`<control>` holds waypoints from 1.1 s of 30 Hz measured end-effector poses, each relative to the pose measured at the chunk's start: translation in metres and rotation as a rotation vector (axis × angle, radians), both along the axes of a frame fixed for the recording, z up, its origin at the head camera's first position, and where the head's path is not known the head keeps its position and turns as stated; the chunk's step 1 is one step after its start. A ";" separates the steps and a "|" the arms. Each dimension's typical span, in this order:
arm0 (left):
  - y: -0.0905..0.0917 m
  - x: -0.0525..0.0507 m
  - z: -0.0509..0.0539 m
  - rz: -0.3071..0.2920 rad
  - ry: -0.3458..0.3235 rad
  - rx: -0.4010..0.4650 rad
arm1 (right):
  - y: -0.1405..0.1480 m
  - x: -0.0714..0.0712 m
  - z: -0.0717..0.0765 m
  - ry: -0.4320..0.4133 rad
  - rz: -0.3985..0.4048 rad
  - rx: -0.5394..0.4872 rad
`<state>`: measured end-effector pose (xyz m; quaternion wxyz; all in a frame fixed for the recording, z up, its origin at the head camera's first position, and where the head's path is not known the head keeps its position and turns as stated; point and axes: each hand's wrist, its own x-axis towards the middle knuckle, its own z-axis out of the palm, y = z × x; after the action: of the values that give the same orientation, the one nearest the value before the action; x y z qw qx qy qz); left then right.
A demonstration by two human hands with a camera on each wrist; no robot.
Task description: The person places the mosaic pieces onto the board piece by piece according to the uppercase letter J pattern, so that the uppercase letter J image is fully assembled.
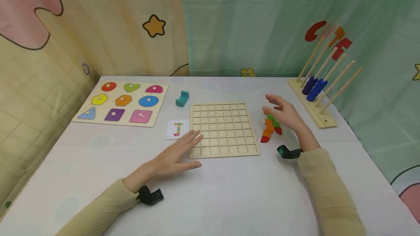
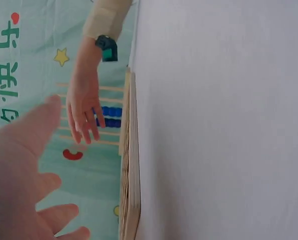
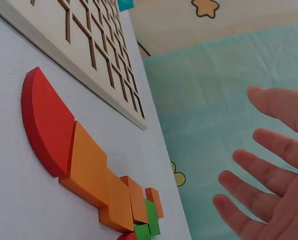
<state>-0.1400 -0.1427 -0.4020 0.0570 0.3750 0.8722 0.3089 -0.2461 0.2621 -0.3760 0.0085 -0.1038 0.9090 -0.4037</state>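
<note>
In the head view, my left hand reaches over the near left corner of a wooden grid board. Its fingers are spread and hold nothing; whether they touch the board I cannot tell. Just beyond those fingertips lies a pattern card with a coloured figure on a grid. My right hand hovers over a small group of blocks, fingers loosely extended and holding nothing. The right wrist view shows a red quarter-round block, orange square blocks and green blocks on the table; the hand stays apart from them.
A shape puzzle board with knobbed pieces lies at the back left. A teal block sits between it and the grid board. On the right stands a wooden peg rack with blue beads. Patterned curtains hang behind the table.
</note>
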 end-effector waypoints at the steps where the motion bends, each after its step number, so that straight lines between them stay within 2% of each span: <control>1: 0.001 0.001 -0.003 -0.002 -0.005 0.006 | 0.004 -0.005 -0.007 0.014 -0.024 -0.027; 6: 0.004 0.000 -0.013 0.019 0.057 0.021 | 0.030 -0.038 -0.053 0.117 -0.141 -0.086; 9: 0.003 -0.001 -0.018 0.046 0.112 0.018 | 0.037 -0.046 -0.066 0.154 -0.179 -0.107; 13: 0.002 -0.001 -0.023 0.039 0.159 0.000 | 0.032 -0.035 -0.061 0.141 -0.196 -0.142; 17: 0.002 -0.003 -0.026 0.006 0.219 0.024 | 0.024 -0.019 -0.048 0.058 -0.201 -0.159; 22: 0.002 -0.006 -0.028 -0.026 0.275 0.083 | 0.023 -0.014 -0.047 -0.012 -0.198 -0.128; 26: 0.002 -0.005 -0.027 -0.041 0.268 0.098 | 0.024 -0.015 -0.051 -0.014 -0.180 -0.080; 33: 0.000 -0.002 -0.024 -0.050 0.211 0.071 | 0.024 -0.016 -0.057 0.004 -0.182 -0.023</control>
<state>-0.1421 -0.1424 -0.4264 -0.0409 0.4289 0.8523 0.2967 -0.2619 0.2857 -0.4328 -0.0314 -0.0216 0.9100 -0.4129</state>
